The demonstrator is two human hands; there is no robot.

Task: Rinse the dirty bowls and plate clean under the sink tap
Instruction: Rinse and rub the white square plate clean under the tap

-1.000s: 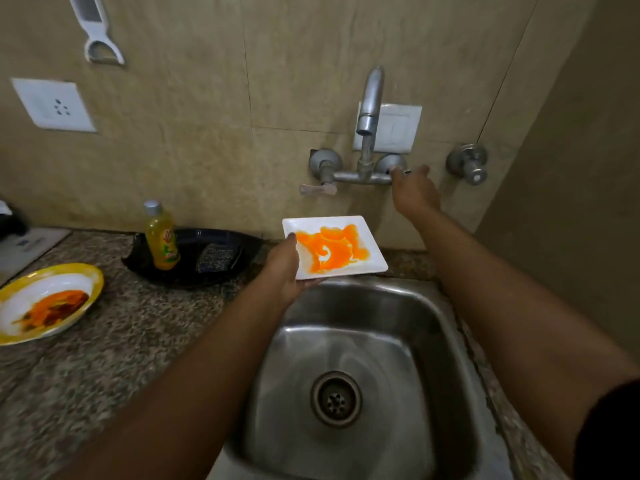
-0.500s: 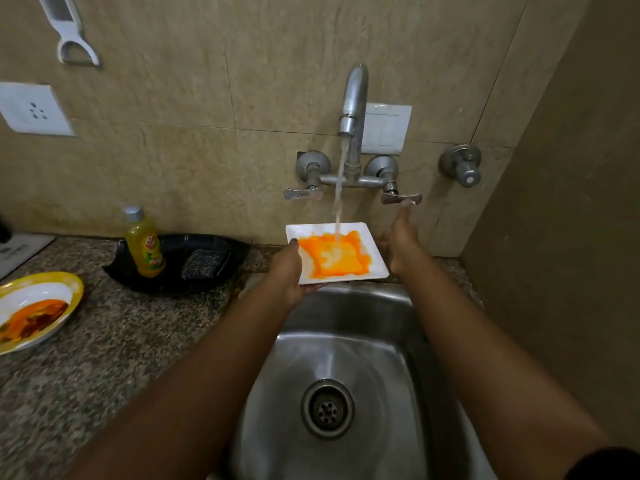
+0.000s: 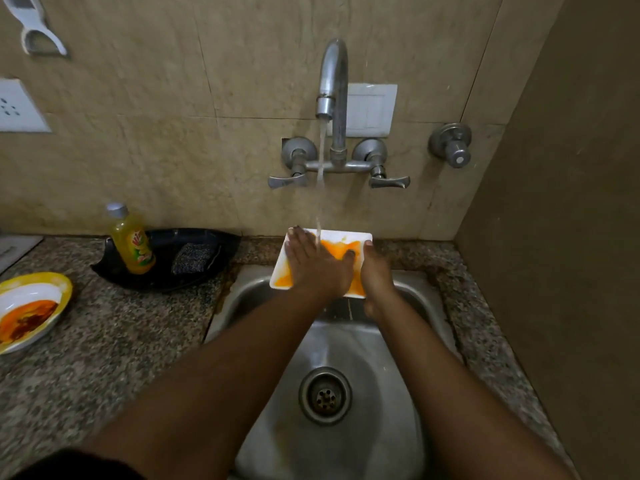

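Note:
A white rectangular plate [image 3: 346, 235] smeared with orange sauce is held over the back of the steel sink [image 3: 408, 344]. Water runs from the wall tap [image 3: 332, 81] onto the plate. My left hand [image 3: 313, 263] lies flat on the plate's top with its fingers spread across the sauce. My right hand [image 3: 375, 275] grips the plate's right edge, thumb on the rim. A yellow-rimmed bowl [image 3: 52, 284] with red-orange residue sits on the counter at far left.
A yellow soap bottle [image 3: 133, 242] and a dark scrubber [image 3: 192, 258] rest in a black tray [image 3: 221, 242] left of the sink. A separate valve [image 3: 452, 145] sticks out of the wall on the right. A brown side wall [image 3: 554, 237] closes the right side.
My right hand left the tap handle, water started running, and that hand took the plate's right edge. My left hand moved from the left edge onto the plate's surface.

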